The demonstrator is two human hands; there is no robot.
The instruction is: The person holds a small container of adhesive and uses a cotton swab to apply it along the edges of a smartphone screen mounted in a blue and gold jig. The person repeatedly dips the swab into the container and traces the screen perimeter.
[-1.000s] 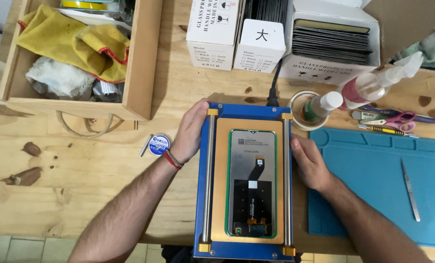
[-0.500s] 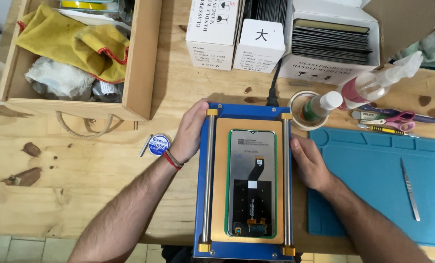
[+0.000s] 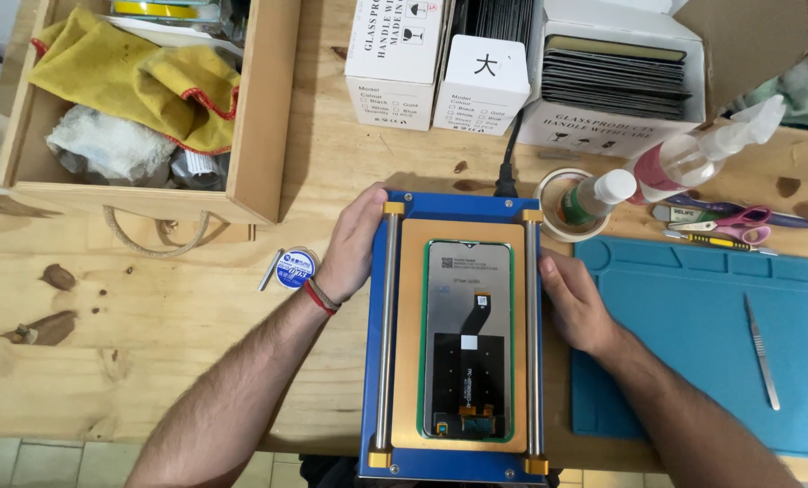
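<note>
Head view shows you bracing the blue plate (image 3: 452,206) from both sides: your left hand (image 3: 354,242) lies flat along its left edge, fingers together and pressed against the frame, while your right hand (image 3: 574,303) rests against the right rail (image 3: 532,334), fingers loosely curled, gripping nothing. That looks like steadying, so the plate stays square on the worktop (image 3: 151,316). On the plate's tan pad sits the phone screen (image 3: 468,339), face down by the look of it, its ribbon cable up, lying between the two rails and touched by neither hand. Behind the plate, a black cable (image 3: 510,154) plugs into its far edge. Just right of the plate lies the blue mat (image 3: 693,343) with a thin metal tool (image 3: 759,348) on it. Beyond the plate's far right corner stand a small bottle (image 3: 594,197) and a spray bottle (image 3: 693,155). Left of the plate, a small round tin (image 3: 294,268) sits close to your left wrist; nothing blocks the screen itself.
</note>
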